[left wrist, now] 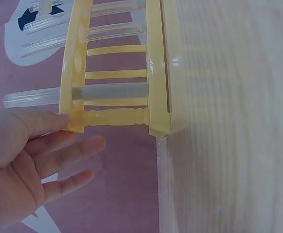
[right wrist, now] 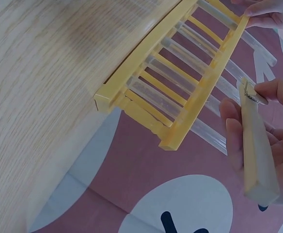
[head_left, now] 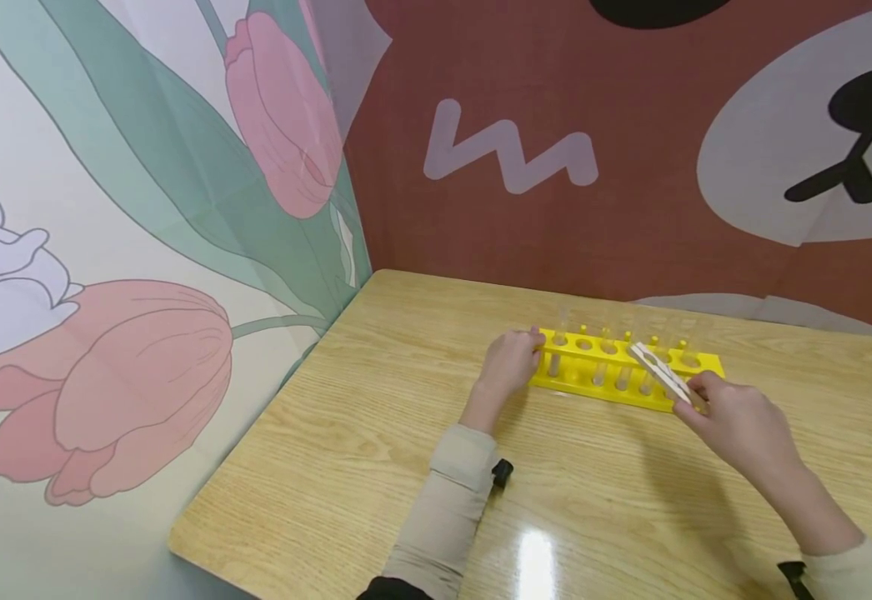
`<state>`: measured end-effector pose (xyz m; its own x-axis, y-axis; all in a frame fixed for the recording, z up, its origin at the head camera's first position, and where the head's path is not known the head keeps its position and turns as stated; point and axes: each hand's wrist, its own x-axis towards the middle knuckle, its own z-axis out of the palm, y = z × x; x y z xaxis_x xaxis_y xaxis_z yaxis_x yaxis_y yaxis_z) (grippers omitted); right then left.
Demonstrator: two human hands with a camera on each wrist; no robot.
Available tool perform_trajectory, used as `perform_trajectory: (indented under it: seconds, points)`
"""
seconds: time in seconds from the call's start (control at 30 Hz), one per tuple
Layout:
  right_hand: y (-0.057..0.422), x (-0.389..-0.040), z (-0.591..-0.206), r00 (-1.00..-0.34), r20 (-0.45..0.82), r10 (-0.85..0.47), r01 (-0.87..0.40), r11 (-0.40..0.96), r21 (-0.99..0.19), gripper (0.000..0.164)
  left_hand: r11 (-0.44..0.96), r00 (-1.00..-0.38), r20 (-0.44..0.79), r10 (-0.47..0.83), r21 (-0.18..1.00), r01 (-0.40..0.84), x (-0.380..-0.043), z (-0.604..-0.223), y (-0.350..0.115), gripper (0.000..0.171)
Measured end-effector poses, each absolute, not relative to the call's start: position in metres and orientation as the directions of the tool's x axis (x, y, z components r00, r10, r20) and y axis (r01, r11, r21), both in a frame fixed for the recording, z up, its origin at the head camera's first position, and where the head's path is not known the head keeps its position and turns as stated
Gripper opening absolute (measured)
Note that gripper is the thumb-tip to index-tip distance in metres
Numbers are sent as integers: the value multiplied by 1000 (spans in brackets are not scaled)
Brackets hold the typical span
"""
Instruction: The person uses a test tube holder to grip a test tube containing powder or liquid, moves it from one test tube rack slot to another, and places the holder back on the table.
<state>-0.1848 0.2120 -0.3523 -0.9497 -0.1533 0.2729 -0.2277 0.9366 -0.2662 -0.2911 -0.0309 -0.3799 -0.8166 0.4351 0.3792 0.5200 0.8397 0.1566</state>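
A yellow test tube rack (head_left: 578, 387) stands on the table, with several clear test tubes (left wrist: 112, 91) upright in its holes. At the rack's left end my left hand (head_left: 511, 362) pinches the upper shelf between thumb and index finger, the other fingers loose below in the left wrist view. My right hand (head_left: 744, 421) grips a wooden test tube holder (head_left: 661, 372) near its spring, seen up close in the right wrist view (right wrist: 260, 145). The holder's tip points at the tubes in the rack's right half. Whether its jaws surround a tube, I cannot tell.
The wooden table (head_left: 376, 417) has its left edge beside a wall covering with printed tulips (head_left: 278, 117). Behind the rack rises a brown printed backdrop (head_left: 526, 233). Yellow pegs (head_left: 682, 344) stick up along the rack's back.
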Motion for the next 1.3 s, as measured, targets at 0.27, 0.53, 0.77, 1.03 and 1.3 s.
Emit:
perform_trajectory:
  seconds: [0.27,0.53,0.77,1.03,1.3]
  points:
    - [214,-185,-350,-950,270,-155,-227,939,-259,31,843,-823,367,434,159,515,-291,-379,-31,12]
    - [216,-184,-351,-952,264,-157,-228,938,-262,31,846,-833,352,428,170,506,-291,-378,-30,12]
    - [219,-184,-352,-957,242,-161,-223,940,-257,28,848,-831,354,429,158,505,-291,-378,-30,11]
    - [219,-184,-354,-972,183,-148,-196,939,-282,27,859,-840,335,426,143,492,-290,-378,-29,10]
    - [222,-185,-355,-978,138,-154,-190,935,-298,24,864,-844,329,423,133,485,-290,-377,-29,12]
